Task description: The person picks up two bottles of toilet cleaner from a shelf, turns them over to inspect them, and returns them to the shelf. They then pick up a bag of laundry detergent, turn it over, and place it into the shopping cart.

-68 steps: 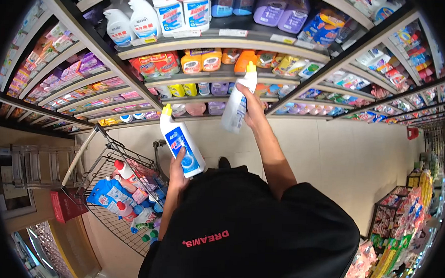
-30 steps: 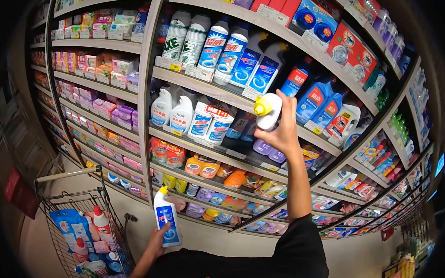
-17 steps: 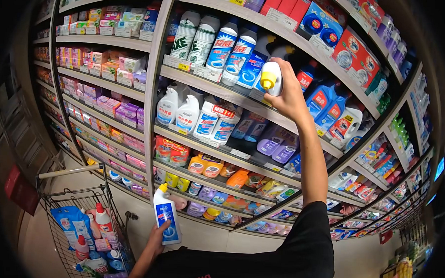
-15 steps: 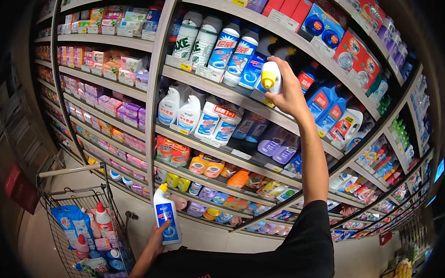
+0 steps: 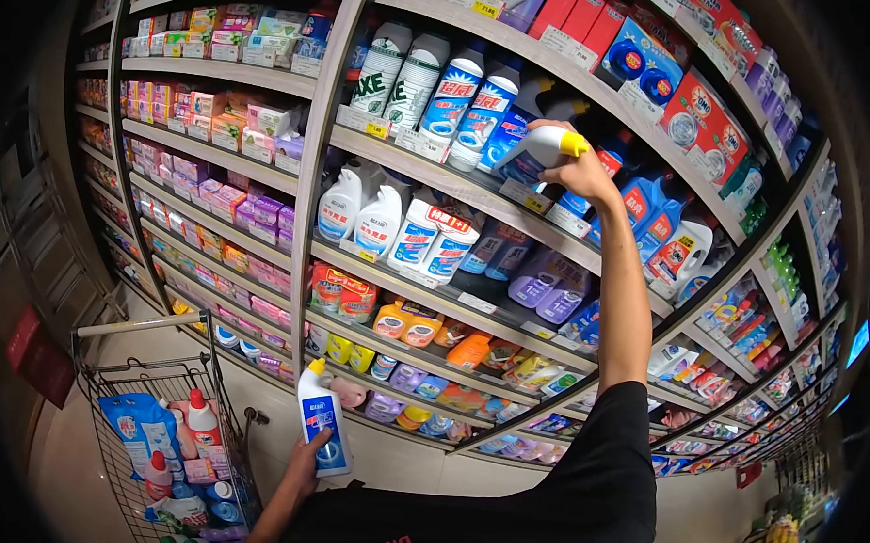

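Observation:
My left hand (image 5: 303, 465) is closed round the lower part of a white bottle (image 5: 315, 394) with a yellow cap and a blue label, held upright low in front of the shelves. Up at the shelf with the AXE bottles, my right hand (image 5: 580, 171) grips a second bottle (image 5: 547, 141), white at the neck with a yellow cap. That bottle is tilted, its cap pointing right and its body toward the shelf. Beside it stand blue-and-white bottles (image 5: 486, 109). My right fingers partly cover the bottle.
A wire shopping cart (image 5: 141, 329) with bottles and packs inside stands at the lower left. White spray bottles (image 5: 377, 220) and purple bottles (image 5: 541, 288) line the shelf below my right hand. Boxes (image 5: 704, 123) sit on the upper right shelf.
The bottle in my right hand has turned from cap toward the camera to cap pointing right. My right hand has shifted slightly right and rotated. My left hand has barely moved.

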